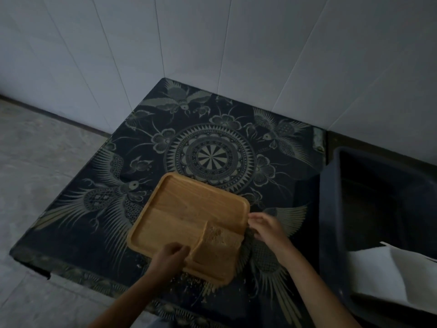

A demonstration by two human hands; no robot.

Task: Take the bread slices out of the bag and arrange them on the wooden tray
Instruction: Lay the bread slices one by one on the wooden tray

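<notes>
Bread slice [214, 245] on wooden tray [184, 209]; bin [331, 209] beside.

Bread slices [214, 247] on wooden tray [189, 209], near corner.

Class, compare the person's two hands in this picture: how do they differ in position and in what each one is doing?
The left hand is at the wooden tray's near edge, fingers curled at the bread slice; the right hand is at the tray's right edge, apparently steadying it. The left hand looks darker, in shadow; the right hand is better lit. Both touch the tray above the patterned cloth.
</notes>
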